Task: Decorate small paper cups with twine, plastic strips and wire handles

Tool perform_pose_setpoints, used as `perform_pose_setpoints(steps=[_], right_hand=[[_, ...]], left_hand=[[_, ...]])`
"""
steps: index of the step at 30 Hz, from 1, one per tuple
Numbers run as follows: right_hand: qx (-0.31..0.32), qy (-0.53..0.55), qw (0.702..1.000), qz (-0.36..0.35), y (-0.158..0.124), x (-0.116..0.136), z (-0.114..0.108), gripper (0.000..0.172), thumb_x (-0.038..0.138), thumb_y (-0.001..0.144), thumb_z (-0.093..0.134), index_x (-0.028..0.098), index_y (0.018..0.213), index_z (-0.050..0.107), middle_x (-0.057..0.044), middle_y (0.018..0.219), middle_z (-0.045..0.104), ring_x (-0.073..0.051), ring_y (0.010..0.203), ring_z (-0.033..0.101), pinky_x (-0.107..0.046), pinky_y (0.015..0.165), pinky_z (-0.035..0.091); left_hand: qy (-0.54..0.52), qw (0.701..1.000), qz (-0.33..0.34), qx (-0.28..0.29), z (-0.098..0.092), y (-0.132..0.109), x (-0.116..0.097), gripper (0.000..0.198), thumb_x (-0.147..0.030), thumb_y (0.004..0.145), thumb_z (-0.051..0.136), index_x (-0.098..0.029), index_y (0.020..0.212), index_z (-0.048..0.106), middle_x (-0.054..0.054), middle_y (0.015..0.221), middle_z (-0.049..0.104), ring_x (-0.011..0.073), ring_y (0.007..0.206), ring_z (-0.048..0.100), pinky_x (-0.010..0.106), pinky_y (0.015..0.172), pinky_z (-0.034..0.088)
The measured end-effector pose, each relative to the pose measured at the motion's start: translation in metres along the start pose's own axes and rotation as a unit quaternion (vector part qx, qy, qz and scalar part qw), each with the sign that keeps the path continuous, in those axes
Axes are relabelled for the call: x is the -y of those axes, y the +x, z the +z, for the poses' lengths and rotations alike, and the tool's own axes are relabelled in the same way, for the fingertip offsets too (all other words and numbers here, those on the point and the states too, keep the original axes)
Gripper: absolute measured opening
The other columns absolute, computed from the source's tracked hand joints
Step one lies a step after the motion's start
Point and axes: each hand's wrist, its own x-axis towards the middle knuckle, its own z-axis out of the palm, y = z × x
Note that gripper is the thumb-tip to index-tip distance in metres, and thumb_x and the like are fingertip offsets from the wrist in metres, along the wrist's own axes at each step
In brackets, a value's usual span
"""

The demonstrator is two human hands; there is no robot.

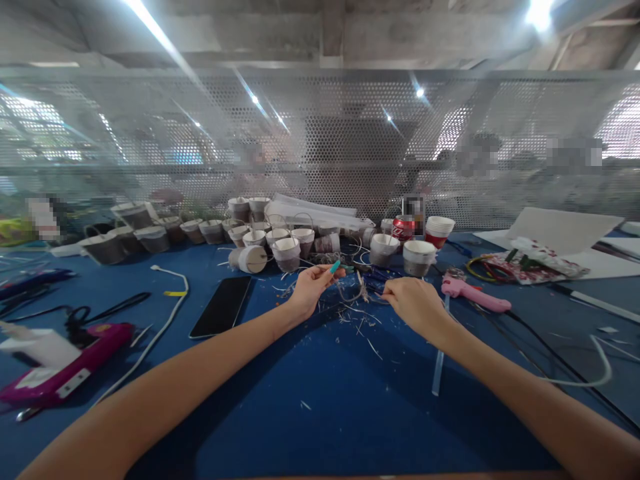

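Note:
My left hand [311, 288] is raised over the middle of the blue table [300, 400], thumb and fingers pinched together. A teal piece [335, 267] shows at its thumb tip, possibly a nail; what the fingers pinch is too small to name. To the right, my right hand [411, 303] has its fingers curled and pressed together near thin strands, and its grip is not clear. Between the hands lies a tangle of pale fibres [361, 288], with loose scraps below it. Small wrapped cups [287, 254] stand just behind my hands.
At the left are a black phone [221, 307], a white cable [179, 305] and a magenta power strip [70, 377]. A pink glue gun [477, 295] and clear stick [439, 372] lie right. Behind stand a red can [403, 229], more cups and a perforated screen [330, 133].

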Motion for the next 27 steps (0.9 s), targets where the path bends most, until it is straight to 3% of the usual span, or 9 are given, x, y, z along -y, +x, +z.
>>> perform_pose_setpoints(steps=[10,16,27], right_hand=[[-0.043,-0.006,0.999,-0.006,0.000,0.000,0.000,0.014,0.029,0.078,0.058,0.017,0.073,0.063,-0.006,0.073,0.066,-0.018,0.070,0.060,-0.026,0.054,0.032],[0.008,-0.013,1.000,-0.011,0.002,-0.007,0.002,0.018,0.016,0.080,0.049,0.021,0.080,0.067,-0.004,0.078,0.069,-0.017,0.069,0.061,-0.025,0.051,0.030],[-0.057,-0.016,0.997,-0.044,-0.001,-0.003,-0.001,0.013,0.019,0.079,0.055,0.016,0.067,0.061,-0.004,0.068,0.065,-0.016,0.069,0.056,-0.026,0.058,0.031]], left_hand=[[0.026,1.000,0.006,-0.014,0.002,-0.001,-0.002,0.029,-0.032,0.057,0.075,-0.012,0.077,0.067,0.007,0.074,0.071,0.0172,0.078,0.065,0.035,0.086,0.044],[0.021,0.999,0.017,-0.020,0.000,0.000,-0.001,0.030,-0.032,0.057,0.075,-0.013,0.077,0.066,0.006,0.074,0.071,0.0165,0.078,0.065,0.034,0.086,0.044],[0.011,1.000,0.004,-0.010,0.000,0.000,-0.003,0.031,-0.030,0.058,0.075,-0.012,0.080,0.064,0.006,0.073,0.071,0.0157,0.076,0.065,0.034,0.085,0.045]])
